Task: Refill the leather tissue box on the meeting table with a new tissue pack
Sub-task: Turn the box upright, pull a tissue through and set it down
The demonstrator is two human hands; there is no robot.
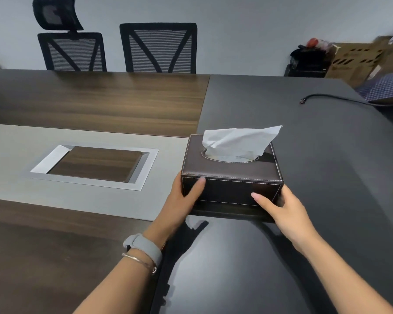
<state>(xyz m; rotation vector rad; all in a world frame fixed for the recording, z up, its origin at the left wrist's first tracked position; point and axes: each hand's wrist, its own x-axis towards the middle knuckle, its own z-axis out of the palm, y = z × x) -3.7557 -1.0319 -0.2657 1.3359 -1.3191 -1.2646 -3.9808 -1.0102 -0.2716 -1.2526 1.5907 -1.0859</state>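
There, on the dark counter, the brown leather tissue box (a white tissue poking from its top slot) sat gripped at its near corners by the left hand and right hand.

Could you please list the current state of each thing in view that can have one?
Leather tissue box: closed, resting on the table, gripped at both ends.
Tissue: sticking up through the oval top opening.
Left hand: holding the box's left end.
Right hand: holding the box's right end.
Table cable hatch: shut.
Black cable: lying loose, plug unconnected.
Mesh office chairs: unoccupied.
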